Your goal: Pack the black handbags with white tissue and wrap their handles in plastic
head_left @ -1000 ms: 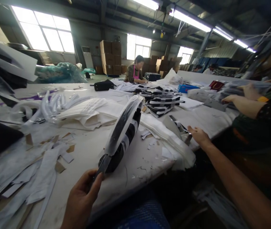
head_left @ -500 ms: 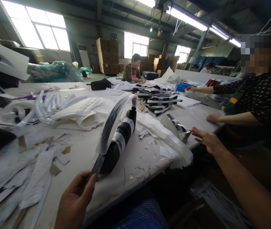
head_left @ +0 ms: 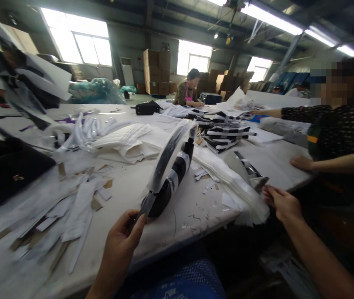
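Note:
My left hand (head_left: 123, 238) is closed around the dark end of a strap (head_left: 147, 205) on a black handbag (head_left: 172, 178). The bag stands tilted on the table, with pale bands around it and its arched handle (head_left: 172, 149) sleeved in clear wrap. At the table's right edge, my right hand (head_left: 284, 203) has its fingers pinched together by the grey corner of a dark, shiny-edged object (head_left: 248, 166). What lies between those fingertips is too small to make out. White padded sheeting (head_left: 229, 178) runs between the bag and that object.
Paper and card scraps (head_left: 77, 207) litter the left of the table, beside a black bag (head_left: 11, 170). Beyond lie white foam tubes (head_left: 81, 133) and a pile of banded black bags (head_left: 226, 135). A co-worker (head_left: 341, 120) stands at right; another person (head_left: 189, 89) sits behind.
My right hand has closed its fingers and come to the grey corner. My left hand keeps hold of the strap. The whole view has shifted, bringing more of the left side into sight.

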Action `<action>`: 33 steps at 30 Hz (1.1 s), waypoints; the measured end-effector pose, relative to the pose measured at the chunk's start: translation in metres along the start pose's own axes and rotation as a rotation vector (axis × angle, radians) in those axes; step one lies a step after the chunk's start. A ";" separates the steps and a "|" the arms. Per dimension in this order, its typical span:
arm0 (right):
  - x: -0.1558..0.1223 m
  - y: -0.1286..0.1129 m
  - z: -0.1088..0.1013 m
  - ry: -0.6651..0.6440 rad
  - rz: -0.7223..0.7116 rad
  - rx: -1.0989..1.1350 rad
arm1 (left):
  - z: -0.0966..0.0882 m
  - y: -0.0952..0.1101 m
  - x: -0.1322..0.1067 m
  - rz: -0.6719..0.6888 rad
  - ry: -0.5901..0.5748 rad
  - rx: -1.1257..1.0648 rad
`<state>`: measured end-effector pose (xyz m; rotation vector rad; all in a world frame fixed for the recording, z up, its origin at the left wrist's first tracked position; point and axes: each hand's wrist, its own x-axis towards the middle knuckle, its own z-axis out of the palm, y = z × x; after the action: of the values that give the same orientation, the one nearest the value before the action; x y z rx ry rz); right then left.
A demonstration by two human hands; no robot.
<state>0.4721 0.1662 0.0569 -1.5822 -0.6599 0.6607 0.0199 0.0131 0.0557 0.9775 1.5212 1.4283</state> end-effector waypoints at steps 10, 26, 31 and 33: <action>-0.237 -0.024 0.106 -0.997 -0.058 0.102 | 0.007 0.001 -0.003 0.136 -0.009 0.035; -0.278 -0.038 0.177 -1.056 -0.189 -0.076 | -0.005 0.007 0.000 0.113 -0.047 -0.119; -0.270 -0.025 0.170 -1.241 0.079 0.127 | -0.006 0.008 0.002 -0.091 -0.156 -0.346; -0.269 -0.022 0.167 -1.262 0.124 0.148 | -0.006 0.009 0.003 -0.149 -0.181 -0.386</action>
<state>0.1667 0.0814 0.0737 -0.9223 -1.3664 1.7811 0.0133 0.0146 0.0643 0.7194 1.1090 1.4164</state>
